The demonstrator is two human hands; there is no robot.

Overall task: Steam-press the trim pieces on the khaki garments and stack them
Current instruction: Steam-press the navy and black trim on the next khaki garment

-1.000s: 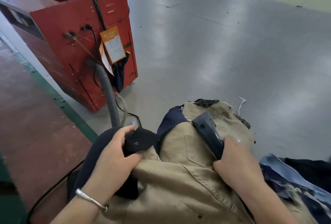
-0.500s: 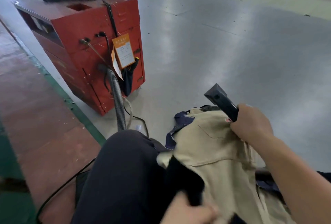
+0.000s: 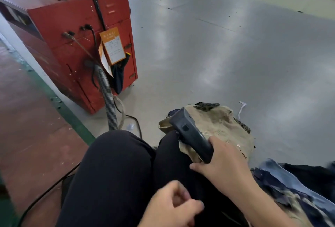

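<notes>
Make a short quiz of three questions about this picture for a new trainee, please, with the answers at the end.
1. True or false: the right hand holds the dark steam tool.
2. Where does the khaki garment lie? A) on the red cabinet B) on the grey floor beyond the knees C) hanging from the grey hose
3. Fill in: the left hand has curled fingers and holds ____.

Key: 1 true; 2 B; 3 nothing.
</notes>
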